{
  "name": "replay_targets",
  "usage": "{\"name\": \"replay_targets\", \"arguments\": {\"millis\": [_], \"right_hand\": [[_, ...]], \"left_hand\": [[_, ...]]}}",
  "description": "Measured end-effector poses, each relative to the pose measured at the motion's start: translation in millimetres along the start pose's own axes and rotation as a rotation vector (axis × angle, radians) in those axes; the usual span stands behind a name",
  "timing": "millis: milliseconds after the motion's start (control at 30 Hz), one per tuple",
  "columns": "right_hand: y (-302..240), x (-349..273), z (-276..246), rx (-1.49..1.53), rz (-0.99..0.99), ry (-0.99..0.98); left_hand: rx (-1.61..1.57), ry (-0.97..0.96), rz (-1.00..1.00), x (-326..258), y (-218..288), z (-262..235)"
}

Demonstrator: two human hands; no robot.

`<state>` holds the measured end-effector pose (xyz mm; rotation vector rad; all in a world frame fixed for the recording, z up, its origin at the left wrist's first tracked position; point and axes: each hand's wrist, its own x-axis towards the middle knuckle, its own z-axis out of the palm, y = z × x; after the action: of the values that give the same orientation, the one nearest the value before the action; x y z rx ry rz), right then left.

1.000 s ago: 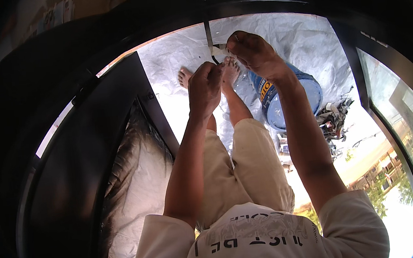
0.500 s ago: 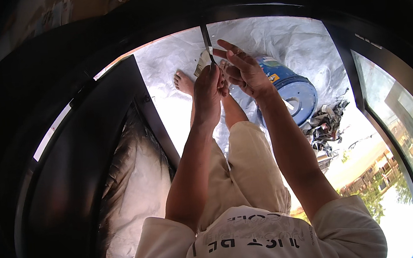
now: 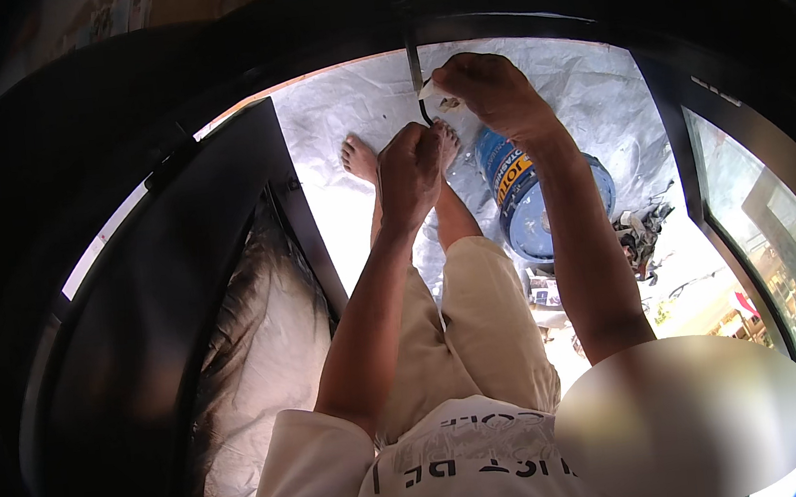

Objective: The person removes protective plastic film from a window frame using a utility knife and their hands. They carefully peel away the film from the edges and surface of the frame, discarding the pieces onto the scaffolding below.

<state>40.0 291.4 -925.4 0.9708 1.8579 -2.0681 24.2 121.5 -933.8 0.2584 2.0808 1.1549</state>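
Observation:
A thin dark rod [image 3: 416, 69] runs down from the black frame [image 3: 349, 35] overhead and bends near its lower end. That bent end meets my left hand [image 3: 410, 175], which is closed around it. Right of the rod and a little higher, my right hand [image 3: 493, 91] is closed with its fingertips pinched on a small whitish scrap [image 3: 431, 89]. The scrap lies against or just beside the rod's middle; which of the two I cannot tell. Whether it is paper or cloth is not clear.
A blue bucket [image 3: 562, 213] stands on the pale floor sheet [image 3: 574, 88], partly behind my right forearm. Crumpled dark scraps [image 3: 644, 239] lie beyond it. A black panel [image 3: 149, 301] rises at the left, and a glazed frame [image 3: 697, 172] at the right. A blurred oval hides the lower right.
My right hand has gone from spread fingers to a pinch on the whitish scrap and moved up beside the rod. My left hand stays low on the rod, shifted slightly.

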Motion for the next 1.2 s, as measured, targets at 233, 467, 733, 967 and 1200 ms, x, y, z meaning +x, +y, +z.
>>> {"name": "replay_targets", "arguments": {"millis": [233, 467, 733, 967, 1200], "right_hand": [[-35, -58, 130, -0.875, -0.173, 0.395], [33, -30, 18, 0.483, 0.058, 0.239], [70, 12, 30, 0.814, 0.17, -0.323], [19, 2, -1, -0.337, -0.25, 0.142], [-16, -47, 121, -1.388, -0.281, 0.329]], "left_hand": [[0.019, 0.093, -0.027, -4, 17, 23], [-0.714, -0.04, -0.361, -6, 15, 0], [-0.881, -0.127, -0.449, 1, 11, -13], [0.055, -0.021, 0.012, 5, -10, -6], [0.525, 0.264, 0.195, 7, -8, 30]]}}
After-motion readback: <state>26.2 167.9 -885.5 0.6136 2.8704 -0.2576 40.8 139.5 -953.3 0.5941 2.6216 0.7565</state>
